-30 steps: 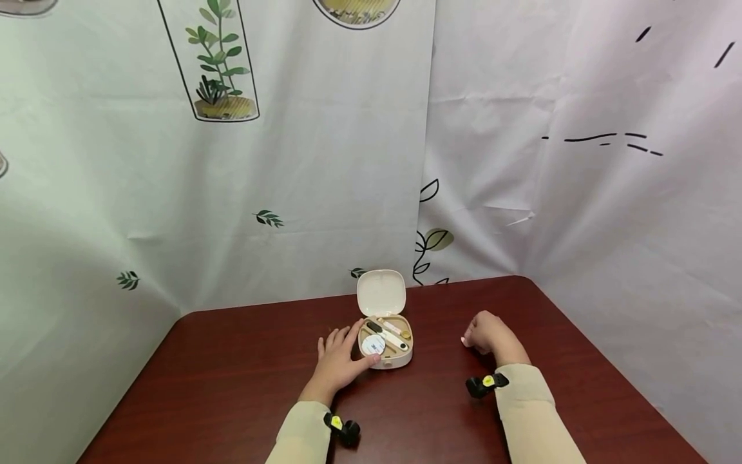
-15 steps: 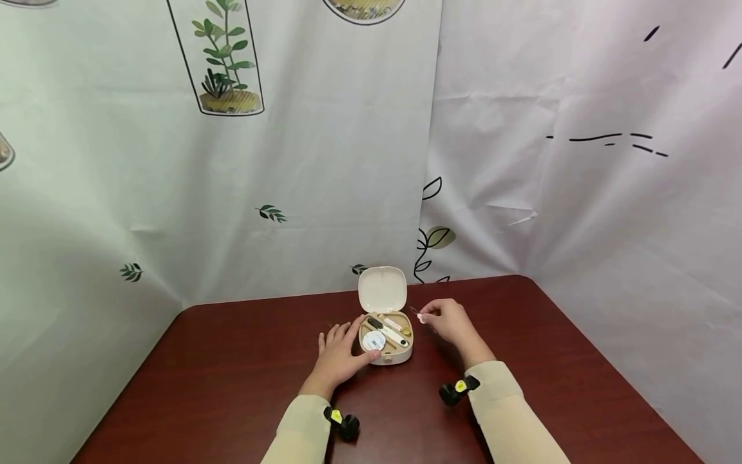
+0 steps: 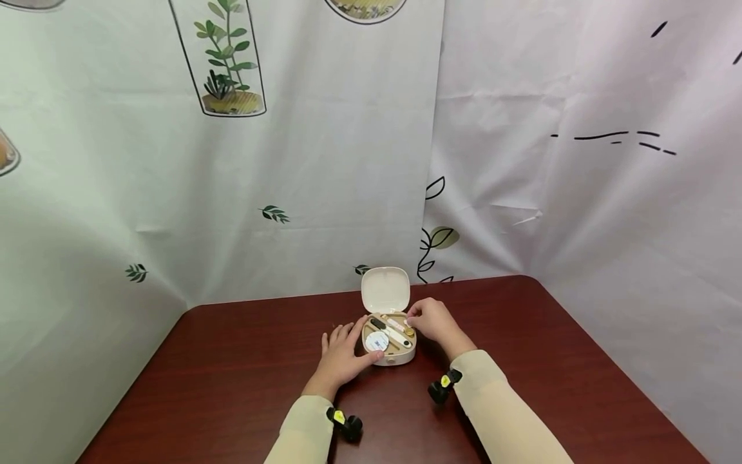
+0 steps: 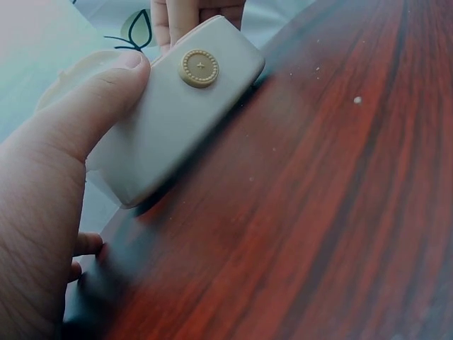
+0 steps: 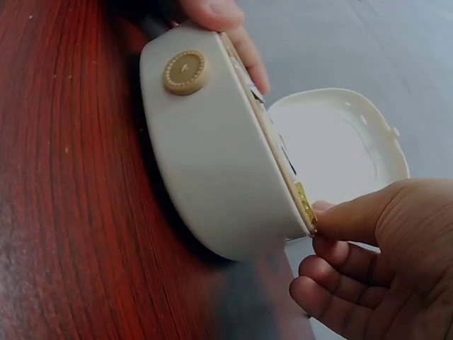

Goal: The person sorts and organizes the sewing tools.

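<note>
A small white sewing box stands on the table with its lid raised at the back. My left hand holds it from the left, thumb on the front rim and index finger along the side; the other fingers are spread out beside it. My right hand is at the back right corner of the box. In the right wrist view, its thumb and index finger meet at the rim. They pinch a small white needle threader, mostly hidden by the fingertips.
Inside the box lie a white disc, white-and-black thread snips and a small gold piece. A round tan button clasp is on its front. Around it spreads the reddish-brown table. A printed cloth hangs behind.
My right hand has come leftward from the right of the table to the box's back right corner, bringing the needle threader. My left hand has stayed on the box.
</note>
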Motion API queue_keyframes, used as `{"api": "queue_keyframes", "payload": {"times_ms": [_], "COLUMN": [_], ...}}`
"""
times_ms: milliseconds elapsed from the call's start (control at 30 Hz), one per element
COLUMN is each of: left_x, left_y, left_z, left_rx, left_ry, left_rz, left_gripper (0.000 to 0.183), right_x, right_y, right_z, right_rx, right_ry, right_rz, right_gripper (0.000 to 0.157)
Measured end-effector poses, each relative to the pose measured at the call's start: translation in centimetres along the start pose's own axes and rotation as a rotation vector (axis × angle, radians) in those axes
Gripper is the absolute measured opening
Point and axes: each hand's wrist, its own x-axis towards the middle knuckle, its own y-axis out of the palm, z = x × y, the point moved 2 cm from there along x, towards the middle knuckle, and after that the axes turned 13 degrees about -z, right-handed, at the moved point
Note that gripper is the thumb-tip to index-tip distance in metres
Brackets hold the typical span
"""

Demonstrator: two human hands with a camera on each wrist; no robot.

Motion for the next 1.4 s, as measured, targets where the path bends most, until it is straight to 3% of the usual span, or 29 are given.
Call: {"api": "queue_keyframes", "payload": {"times_ms": [200,467,633,733,800,867,967,1033,1133,1233,1400], "left_x": [0.0,0.0,0.3,0.5,0.8,1.4,3.0,4.6,6.8,8.3,9.6], "left_y": [-0.1,-0.1,-0.1,-0.1,-0.5,-1.1,-2.7,-3.7,-5.0,-5.5,-5.4], "left_z": [0.0,-0.1,-0.2,-0.1,0.3,0.8,1.3,1.2,0.6,-0.3,-1.7], "left_rx": [-0.005,-0.008,-0.018,-0.073,-0.188,-0.364,-0.619,-0.713,-0.722,-0.666,-0.608], "left_ry": [-0.002,0.004,0.011,-0.015,-0.07,-0.175,-0.342,-0.449,-0.551,-0.626,-0.645], "left_rz": [-0.006,-0.009,-0.006,-0.003,-0.008,-0.018,-0.053,-0.043,0.044,0.17,0.315], "left_gripper": [0.096,0.096,0.096,0.093,0.085,0.078,0.073,0.081,0.097,0.106,0.102], "right_x": [0.5,0.8,0.8,0.9,1.0,1.3,2.0,2.6,3.8,4.7,5.0], "right_y": [0.4,0.6,0.4,0.3,0.2,-0.2,-1.4,-2.3,-3.1,-3.1,-2.1], "right_z": [0.3,0.1,-0.1,-0.3,-0.5,-0.7,-0.4,0.2,1.2,1.7,1.6], "right_rx": [-0.014,0.046,0.083,0.135,0.207,0.304,0.441,0.497,0.512,0.454,0.4], "right_ry": [0.041,0.216,0.241,0.256,0.292,0.338,0.406,0.44,0.478,0.499,0.543], "right_rz": [0.029,0.053,0.033,0.022,0.016,-0.001,0.001,0.029,0.108,0.184,0.288], "right_gripper": [0.01,0.014,0.013,0.015,0.017,0.019,0.037,0.052,0.071,0.08,0.09]}}
